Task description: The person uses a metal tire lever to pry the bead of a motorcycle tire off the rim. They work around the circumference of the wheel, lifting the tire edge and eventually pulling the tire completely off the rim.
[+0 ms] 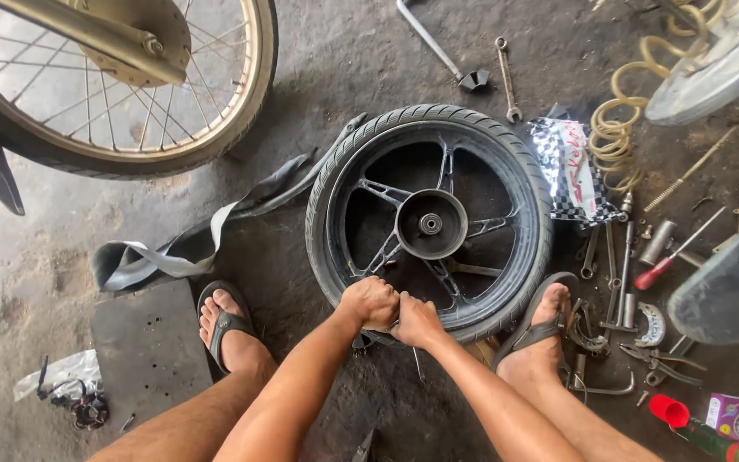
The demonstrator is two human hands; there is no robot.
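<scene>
A black motorcycle wheel (361, 192) with its tyre lies flat on the concrete floor in front of me, hub (430, 223) facing up. My left hand (370, 302) and my right hand (416, 320) are both clenched side by side at the near rim of the wheel, gripping something at the tyre's edge; what they grip is hidden under the fingers. A thin metal tool tip (418, 364) pokes out below my right hand. An old black inner tube (183, 245) lies slack to the left of the wheel. My feet in sandals rest on either side.
A spoked wheel (121, 85) on a motorcycle stands at upper left. Spanners (506, 77), a red-handled screwdriver (665, 265), pliers and other tools lie scattered on the right. A coiled yellow hose (617, 128), a checkered packet (570, 167) and a red-capped bottle (686, 423) are there too.
</scene>
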